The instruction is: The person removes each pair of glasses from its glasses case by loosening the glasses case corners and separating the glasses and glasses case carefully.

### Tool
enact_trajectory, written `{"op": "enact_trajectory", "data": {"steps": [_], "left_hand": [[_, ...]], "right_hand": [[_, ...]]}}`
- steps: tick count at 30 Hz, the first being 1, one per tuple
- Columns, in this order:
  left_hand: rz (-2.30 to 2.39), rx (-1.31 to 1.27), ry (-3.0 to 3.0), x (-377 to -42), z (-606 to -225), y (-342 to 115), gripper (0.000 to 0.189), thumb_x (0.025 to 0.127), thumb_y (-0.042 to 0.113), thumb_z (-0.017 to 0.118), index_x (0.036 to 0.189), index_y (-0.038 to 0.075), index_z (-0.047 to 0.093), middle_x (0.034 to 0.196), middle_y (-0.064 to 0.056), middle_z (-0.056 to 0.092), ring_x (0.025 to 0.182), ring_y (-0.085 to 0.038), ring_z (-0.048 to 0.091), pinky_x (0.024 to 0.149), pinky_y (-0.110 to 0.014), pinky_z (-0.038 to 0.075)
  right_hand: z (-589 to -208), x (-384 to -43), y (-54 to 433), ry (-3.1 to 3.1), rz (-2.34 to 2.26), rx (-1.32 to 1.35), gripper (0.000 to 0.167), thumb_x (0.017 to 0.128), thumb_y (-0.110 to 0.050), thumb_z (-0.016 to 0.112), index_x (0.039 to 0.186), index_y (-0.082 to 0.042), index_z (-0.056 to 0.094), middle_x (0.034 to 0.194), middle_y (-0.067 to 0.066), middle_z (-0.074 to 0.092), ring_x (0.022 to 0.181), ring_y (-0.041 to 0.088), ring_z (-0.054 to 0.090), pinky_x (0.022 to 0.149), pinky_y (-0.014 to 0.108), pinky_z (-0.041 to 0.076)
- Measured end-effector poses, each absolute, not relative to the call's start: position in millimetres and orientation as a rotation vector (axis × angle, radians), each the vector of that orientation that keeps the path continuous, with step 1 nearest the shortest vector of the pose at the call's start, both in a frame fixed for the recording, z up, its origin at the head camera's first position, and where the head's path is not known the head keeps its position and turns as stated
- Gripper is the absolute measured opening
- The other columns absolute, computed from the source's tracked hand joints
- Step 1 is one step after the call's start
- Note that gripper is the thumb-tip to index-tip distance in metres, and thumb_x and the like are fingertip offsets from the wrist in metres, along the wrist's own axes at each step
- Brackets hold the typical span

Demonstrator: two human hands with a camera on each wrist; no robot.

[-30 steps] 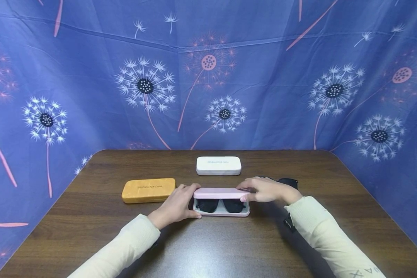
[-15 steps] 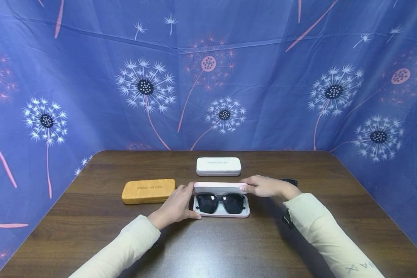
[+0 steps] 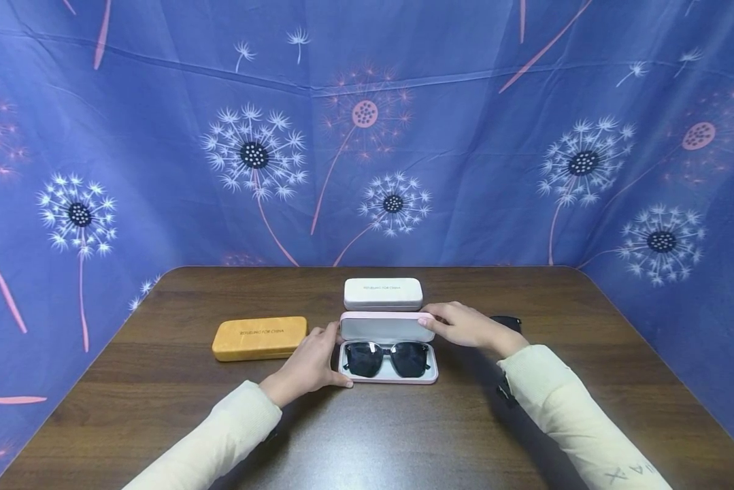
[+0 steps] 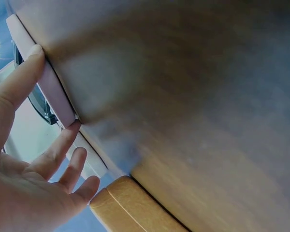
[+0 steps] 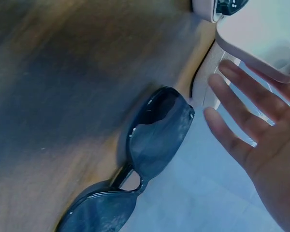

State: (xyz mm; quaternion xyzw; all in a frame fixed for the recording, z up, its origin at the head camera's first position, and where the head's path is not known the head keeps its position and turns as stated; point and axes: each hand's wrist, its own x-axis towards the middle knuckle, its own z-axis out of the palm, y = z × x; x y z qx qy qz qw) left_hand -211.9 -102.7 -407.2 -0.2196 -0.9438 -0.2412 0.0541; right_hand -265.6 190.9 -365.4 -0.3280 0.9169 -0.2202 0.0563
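Steadying the pink case (image 3: 388, 380) on the counter (image 3: 354, 435), your left grip (image 3: 307, 364) pinched its base (image 4: 57, 96) while your right grip (image 3: 464, 328) pinched the lid (image 3: 386, 330), which likely needed gentle easing back, clear of the white case (image 3: 383, 292) behind.

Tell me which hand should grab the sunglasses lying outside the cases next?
Probably the right hand: those sunglasses lie nearer it; the left hand holds the opposite end of the pink case.
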Motion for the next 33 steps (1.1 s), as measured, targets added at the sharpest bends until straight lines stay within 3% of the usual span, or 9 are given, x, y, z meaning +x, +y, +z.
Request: {"op": "enact_trajectory", "data": {"steps": [9, 21, 28, 33], "left_hand": [[-0.74, -0.641, -2.877, -211, -408, -102, 0.092, 0.049, 0.034, 0.088, 0.122, -0.001, 0.044, 0.105, -0.006, 0.066, 0.095, -0.026, 0.053, 0.087, -0.044, 0.042], [-0.729, -0.61, -2.918, -211, -407, -101, 0.089, 0.052, 0.036, 0.087, 0.122, 0.0, 0.045, 0.109, -0.006, 0.064, 0.1, -0.027, 0.053, 0.09, -0.045, 0.041], [-0.726, -0.618, -2.91, -210, -407, -101, 0.087, 0.052, 0.035, 0.087, 0.12, 0.0, 0.046, 0.109, -0.006, 0.065, 0.1, -0.028, 0.053, 0.088, -0.045, 0.042], [-0.727, -0.627, -2.904, -209, -406, -102, 0.085, 0.052, 0.035, 0.087, 0.118, 0.0, 0.047, 0.108, -0.007, 0.065, 0.098, -0.028, 0.053, 0.086, -0.044, 0.042]], "right_hand": [[-363, -256, 191, 3.093, -0.602, -1.05, 0.032, 0.093, -0.034, 0.05, 0.109, -0.01, 0.064, 0.105, 0.003, 0.065, 0.097, 0.019, 0.061, 0.081, 0.042, 0.049], [-352, -243, 179, 3.354, -0.506, -1.426, 0.012, 0.085, -0.017, 0.062, 0.095, -0.012, 0.065, 0.094, 0.001, 0.065, 0.086, 0.017, 0.059, 0.074, 0.037, 0.049], [-351, -231, 167, 3.38, -0.427, -1.57, 0.015, 0.082, -0.015, 0.064, 0.095, -0.009, 0.065, 0.089, 0.0, 0.064, 0.08, 0.015, 0.058, 0.071, 0.035, 0.048], [-355, -222, 160, 3.354, -0.356, -1.582, 0.019, 0.081, -0.016, 0.065, 0.1, -0.009, 0.064, 0.094, 0.001, 0.065, 0.085, 0.015, 0.06, 0.074, 0.034, 0.049]]}}
